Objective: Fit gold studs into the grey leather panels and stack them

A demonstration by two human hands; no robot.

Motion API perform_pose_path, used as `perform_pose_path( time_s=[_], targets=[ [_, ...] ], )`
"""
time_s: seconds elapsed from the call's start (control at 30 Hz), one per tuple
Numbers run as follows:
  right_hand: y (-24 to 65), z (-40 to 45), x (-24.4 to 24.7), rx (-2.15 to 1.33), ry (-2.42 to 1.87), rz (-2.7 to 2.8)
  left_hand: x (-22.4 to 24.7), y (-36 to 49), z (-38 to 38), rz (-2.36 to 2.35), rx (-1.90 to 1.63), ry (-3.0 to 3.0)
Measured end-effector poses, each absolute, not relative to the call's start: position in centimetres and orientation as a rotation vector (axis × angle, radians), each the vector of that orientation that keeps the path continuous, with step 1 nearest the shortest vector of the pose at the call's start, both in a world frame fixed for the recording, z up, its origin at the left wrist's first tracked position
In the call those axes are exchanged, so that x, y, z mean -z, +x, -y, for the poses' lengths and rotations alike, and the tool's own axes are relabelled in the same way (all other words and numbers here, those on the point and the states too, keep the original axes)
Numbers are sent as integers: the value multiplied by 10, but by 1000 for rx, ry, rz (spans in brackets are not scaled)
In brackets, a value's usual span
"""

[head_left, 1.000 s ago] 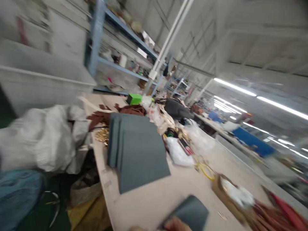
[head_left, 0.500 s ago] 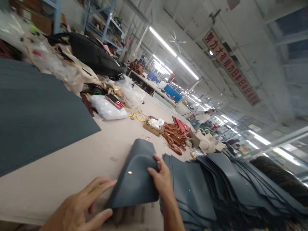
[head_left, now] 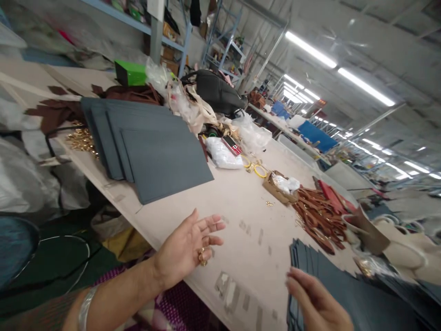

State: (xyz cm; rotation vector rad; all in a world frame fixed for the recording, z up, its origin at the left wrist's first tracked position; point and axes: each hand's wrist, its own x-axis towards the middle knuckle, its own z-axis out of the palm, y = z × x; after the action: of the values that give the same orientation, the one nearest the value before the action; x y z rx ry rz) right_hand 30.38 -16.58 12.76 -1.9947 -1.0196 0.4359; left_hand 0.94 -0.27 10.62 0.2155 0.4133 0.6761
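My left hand (head_left: 189,246) hovers over the table with its palm turned up and upper fingers loosely bent. Its little finger curls around small gold metal pieces (head_left: 202,257). At the lower right, my right hand (head_left: 319,301) has its thumb and fingertips close together; whether anything is between them cannot be made out. Behind and beside it lies a pile of dark blue-grey leather-like pieces (head_left: 330,269). Ahead and to the left of my left hand rests a stack of flat dark blue-grey sheets (head_left: 168,158).
On the table (head_left: 241,202) lie brown straps (head_left: 319,216), an open cardboard box (head_left: 275,188), yellow rings (head_left: 261,171), a red keypad phone (head_left: 232,145) and plastic bags (head_left: 251,131). Gold fittings (head_left: 82,139) sit by the stack. A black bag (head_left: 220,92) stands behind.
The folded dark piece between my hands is gone from there; my right hand is now at the right-hand pile. My left hand has turned palm up, showing gold pieces. The view has swung left.
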Motion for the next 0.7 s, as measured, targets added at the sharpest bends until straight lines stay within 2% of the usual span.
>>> perform_pose_path(
  time_s=[0.1, 0.23, 0.43, 0.7],
  targets=[
    [204, 120, -92, -784, -1777, 1192, -109, 7, 0, -404, -735, 194],
    [133, 87, -70, -990, -1529, 1199, -107, 0, -1, -376, -870, 259],
    [103, 59, -70, -1027, -1505, 1125, -102, -13, 1, -396, -1108, 529],
    [79, 32, -81, -1133, -1471, 999, -89, -26, -1, -441, -1142, 688]
  ],
)
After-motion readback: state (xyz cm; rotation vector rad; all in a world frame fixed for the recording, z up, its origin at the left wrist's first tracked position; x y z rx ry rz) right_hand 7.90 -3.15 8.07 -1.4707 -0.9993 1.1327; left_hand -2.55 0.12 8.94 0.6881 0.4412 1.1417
